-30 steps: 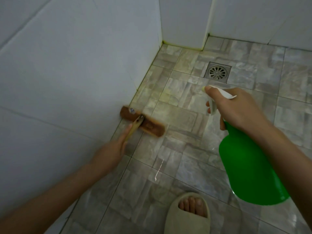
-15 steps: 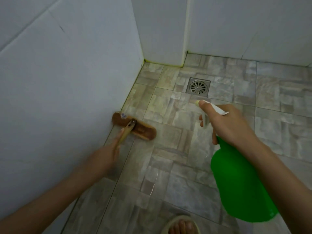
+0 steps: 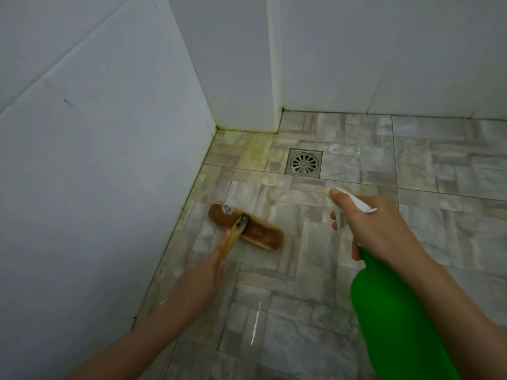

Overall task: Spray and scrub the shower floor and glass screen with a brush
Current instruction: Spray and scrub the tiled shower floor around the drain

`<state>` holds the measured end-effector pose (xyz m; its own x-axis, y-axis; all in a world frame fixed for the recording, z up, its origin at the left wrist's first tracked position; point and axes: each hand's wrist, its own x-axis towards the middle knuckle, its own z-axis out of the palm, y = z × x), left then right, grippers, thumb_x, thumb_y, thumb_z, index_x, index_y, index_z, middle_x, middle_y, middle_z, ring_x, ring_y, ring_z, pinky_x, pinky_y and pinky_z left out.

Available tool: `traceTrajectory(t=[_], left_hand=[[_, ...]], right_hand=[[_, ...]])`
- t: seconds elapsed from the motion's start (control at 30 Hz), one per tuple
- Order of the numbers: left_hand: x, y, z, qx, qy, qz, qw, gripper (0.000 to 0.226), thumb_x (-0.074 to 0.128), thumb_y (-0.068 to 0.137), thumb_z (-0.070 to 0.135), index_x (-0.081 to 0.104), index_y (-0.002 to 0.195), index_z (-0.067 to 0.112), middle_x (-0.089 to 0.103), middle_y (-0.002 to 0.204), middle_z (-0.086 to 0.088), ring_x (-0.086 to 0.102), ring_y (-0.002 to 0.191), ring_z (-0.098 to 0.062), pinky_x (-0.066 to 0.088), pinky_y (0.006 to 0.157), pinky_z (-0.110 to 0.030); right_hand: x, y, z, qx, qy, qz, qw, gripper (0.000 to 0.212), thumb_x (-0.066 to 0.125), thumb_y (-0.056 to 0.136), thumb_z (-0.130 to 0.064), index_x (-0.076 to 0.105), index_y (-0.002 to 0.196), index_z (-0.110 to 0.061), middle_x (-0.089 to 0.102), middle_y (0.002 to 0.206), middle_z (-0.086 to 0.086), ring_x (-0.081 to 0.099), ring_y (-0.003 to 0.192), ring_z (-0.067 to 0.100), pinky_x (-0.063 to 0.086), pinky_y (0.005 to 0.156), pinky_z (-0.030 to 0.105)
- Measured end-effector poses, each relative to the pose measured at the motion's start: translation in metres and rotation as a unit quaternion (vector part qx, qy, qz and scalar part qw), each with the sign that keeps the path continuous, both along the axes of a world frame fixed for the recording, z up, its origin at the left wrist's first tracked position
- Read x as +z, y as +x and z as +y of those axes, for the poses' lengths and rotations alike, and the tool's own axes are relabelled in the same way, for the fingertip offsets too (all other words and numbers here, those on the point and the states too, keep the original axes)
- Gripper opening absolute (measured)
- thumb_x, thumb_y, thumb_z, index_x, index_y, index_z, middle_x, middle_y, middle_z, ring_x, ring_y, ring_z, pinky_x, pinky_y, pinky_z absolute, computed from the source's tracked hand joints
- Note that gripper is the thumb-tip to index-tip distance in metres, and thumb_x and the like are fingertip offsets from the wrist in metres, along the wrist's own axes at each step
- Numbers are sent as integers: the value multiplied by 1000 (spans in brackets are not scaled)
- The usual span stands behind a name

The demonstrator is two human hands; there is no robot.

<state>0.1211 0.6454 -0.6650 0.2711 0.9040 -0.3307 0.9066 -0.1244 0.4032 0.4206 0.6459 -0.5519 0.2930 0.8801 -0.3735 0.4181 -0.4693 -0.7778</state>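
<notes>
Head view, left hand (image 3: 199, 277) gripping brush (image 3: 264, 233)

One brush (image 3: 251, 232), one bottle (image 3: 389, 314), one drain (image 3: 304, 162).

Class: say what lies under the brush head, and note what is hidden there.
The brush head rests on the grey floor tiles. The tile patch directly beneath it is covered by its wooden back, so any dirt or foam there cannot be seen.

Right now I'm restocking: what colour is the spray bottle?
The spray bottle is green; head view.
</notes>
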Motion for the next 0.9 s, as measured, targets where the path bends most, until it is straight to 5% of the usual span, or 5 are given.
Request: traceTrajectory(t=[0.07, 0.2, 0.43, 0.6, 0.9], left_hand=[[0, 5, 10, -7, 15, 11, 1000, 62, 35, 100, 28, -1, 146, 49, 62, 96, -18, 64, 78, -25, 54, 69, -38], [-9, 59, 80, -4, 37, 65, 997, 60, 30, 102, 25, -3, 149, 39, 48, 61, -2, 47, 50, -16, 32, 44, -26], [-1, 123, 48, 36, -14, -2, 999, 63, 27, 101, 21, -8, 144, 52, 47, 65, 2, 47, 53, -10, 34, 47, -22], [10, 100, -43, 7, -105, -2, 994, 70, 26, 101, 27, -23, 127, 69, 62, 86, 0, 60, 74, -12, 48, 75, -31], [-8, 187, 76, 7, -28, -11, 1000, 69, 32, 100, 16, -12, 147, 43, 56, 72, -8, 54, 57, -19, 50, 57, -36]], right_hand=[[-2, 2, 2, -10, -1, 6, 1000, 60, 45, 97, -55, 71, 78, -4, 59, 40, -4, 58, 34, 17, 40, 50, 26], [1, 4, 5, -27, 1, 11, 1000, 58, 46, 97, -56, 72, 79, -7, 60, 41, -4, 60, 35, 20, 42, 50, 27], [7, 24, -11, -33, -7, -1, 999, 59, 44, 97, -57, 71, 80, -8, 60, 40, -10, 58, 33, 17, 41, 47, 25], [4, 41, -23, -55, -7, -1, 998, 54, 43, 97, -56, 73, 88, -12, 54, 35, -10, 60, 33, 18, 39, 51, 26], [15, 62, -26, -109, 7, -14, 994, 58, 45, 97, -57, 74, 82, -9, 61, 41, -9, 63, 40, 19, 43, 55, 28]])
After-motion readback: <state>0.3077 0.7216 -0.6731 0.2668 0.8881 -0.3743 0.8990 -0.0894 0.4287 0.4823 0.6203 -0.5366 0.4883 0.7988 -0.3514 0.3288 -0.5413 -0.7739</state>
